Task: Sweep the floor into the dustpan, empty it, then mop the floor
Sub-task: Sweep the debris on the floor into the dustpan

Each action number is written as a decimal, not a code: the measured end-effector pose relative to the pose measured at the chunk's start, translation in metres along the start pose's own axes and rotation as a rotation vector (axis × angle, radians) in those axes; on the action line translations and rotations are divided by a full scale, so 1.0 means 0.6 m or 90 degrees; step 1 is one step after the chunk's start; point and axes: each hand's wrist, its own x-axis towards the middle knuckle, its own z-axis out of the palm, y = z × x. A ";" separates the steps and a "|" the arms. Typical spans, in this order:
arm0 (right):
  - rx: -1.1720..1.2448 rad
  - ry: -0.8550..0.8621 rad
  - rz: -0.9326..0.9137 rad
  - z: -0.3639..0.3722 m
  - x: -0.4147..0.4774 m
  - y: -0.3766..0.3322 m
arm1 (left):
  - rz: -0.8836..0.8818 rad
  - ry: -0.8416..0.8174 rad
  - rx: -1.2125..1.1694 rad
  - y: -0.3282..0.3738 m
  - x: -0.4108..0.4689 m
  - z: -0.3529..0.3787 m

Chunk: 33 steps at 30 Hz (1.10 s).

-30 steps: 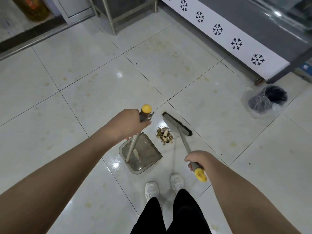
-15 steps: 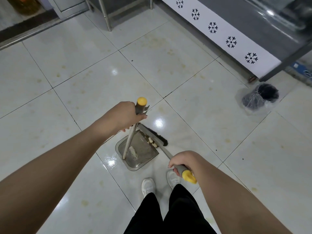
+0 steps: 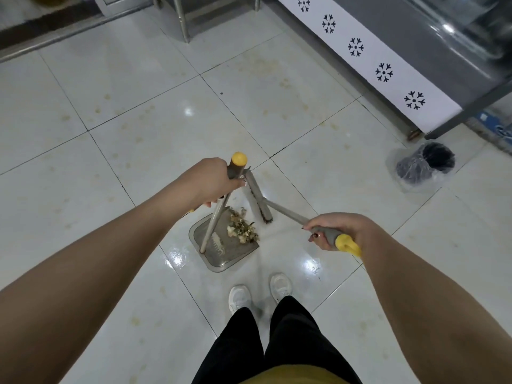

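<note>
The dustpan is steadied, handle clamped in the left hand; the broom, gripped by the right hand, is set at one o'clock, seemingly penning debris.

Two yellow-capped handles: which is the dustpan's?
The dustpan handle is the one the left hand grips, rising steeply from the dustpan. The broom handle, in the right hand, slants low to the broom head.

White snowflake-patterned panel along counter base; metal leg beyond; white shoes below.
</note>
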 end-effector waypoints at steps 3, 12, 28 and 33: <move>-0.030 0.031 -0.015 0.023 0.037 -0.008 | -0.002 0.006 -0.002 -0.006 0.004 -0.004; -0.125 -0.048 0.037 0.146 0.103 0.052 | 0.009 0.021 -0.018 -0.013 0.013 0.006; -0.112 -0.091 0.053 0.046 0.015 -0.039 | -0.004 0.005 -0.003 -0.006 -0.004 -0.004; -0.115 -0.037 0.023 0.047 0.014 -0.025 | 0.009 0.008 0.000 -0.018 -0.007 0.000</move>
